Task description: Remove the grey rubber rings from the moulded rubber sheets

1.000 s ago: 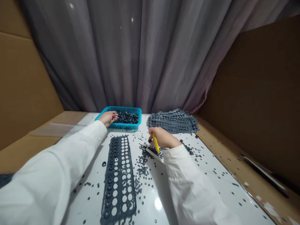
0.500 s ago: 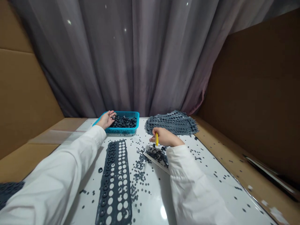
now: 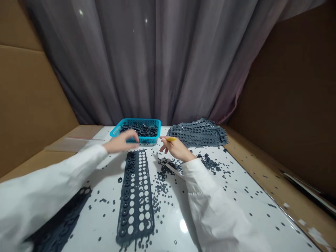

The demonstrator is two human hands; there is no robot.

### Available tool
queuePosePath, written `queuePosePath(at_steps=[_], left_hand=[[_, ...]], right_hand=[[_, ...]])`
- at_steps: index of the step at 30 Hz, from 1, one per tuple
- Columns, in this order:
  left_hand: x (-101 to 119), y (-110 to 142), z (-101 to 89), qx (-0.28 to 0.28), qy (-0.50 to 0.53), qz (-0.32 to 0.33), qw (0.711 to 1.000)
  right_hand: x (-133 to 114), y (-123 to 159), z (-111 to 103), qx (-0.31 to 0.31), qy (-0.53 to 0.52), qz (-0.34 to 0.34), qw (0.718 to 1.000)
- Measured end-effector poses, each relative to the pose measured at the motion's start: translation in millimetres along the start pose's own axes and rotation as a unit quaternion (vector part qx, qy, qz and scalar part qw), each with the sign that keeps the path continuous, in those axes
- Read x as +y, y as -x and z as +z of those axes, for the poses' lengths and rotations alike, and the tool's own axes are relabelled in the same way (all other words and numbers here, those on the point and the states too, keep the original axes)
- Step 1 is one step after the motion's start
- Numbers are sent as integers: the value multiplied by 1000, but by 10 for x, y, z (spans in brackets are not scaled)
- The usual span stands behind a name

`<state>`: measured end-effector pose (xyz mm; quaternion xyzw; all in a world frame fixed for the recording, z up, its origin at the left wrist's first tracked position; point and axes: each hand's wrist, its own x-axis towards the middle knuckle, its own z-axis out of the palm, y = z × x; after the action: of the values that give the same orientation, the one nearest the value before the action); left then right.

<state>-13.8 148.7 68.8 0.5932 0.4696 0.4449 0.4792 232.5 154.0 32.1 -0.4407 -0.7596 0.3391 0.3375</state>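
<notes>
My left hand point(image 3: 122, 141), slightly blurred, hovers between the blue basket point(image 3: 158, 130) and a dark rubber sheet point(image 3: 136, 210). Its fingers curl toward the thumb with a gap between, and I see nothing in them. Dark rings remain in the sheet's left rows; many other openings show white table. My right hand point(image 3: 176, 148) grips a slim yellow tool point(image 3: 170, 139), whose working end I cannot make out. Below that hand lie small dark discs point(image 3: 164, 171) and a pale flat strip point(image 3: 174, 170). Small black rubber pieces point(image 3: 144, 130) fill the basket.
Perforated grey sheets point(image 3: 198, 134) are stacked at the back right. Another dark sheet point(image 3: 63, 224) lies under my left forearm. A pile of dark scraps point(image 3: 210, 162) sits right of my right wrist. Cardboard walls point(image 3: 294, 91) stand at both sides, a grey curtain point(image 3: 136, 63) behind.
My left hand has left the basket and come nearer, toward the sheet. My right hand has moved up and left off the disc pile, the yellow tool now lying nearly level. The view has shifted.
</notes>
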Motion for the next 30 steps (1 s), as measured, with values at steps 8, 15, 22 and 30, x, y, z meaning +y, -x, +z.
queuePosePath(at_steps=[8,15,22,30], left_hand=[[-531,1651,466,-324,-546,253,730],[-426,1635,370,-382,-429,249,780],[-239,1651,290,-354,-396,200,824],[-474,1080,-73,-158,-471,100,862]], right_hand=[[24,-9,129,12,-22,36,999],[-202,90,460,-2,-158,95,983],[-228,178,930,-50,-131,91,986],[-196,203,1049,-49,-129,88,986]])
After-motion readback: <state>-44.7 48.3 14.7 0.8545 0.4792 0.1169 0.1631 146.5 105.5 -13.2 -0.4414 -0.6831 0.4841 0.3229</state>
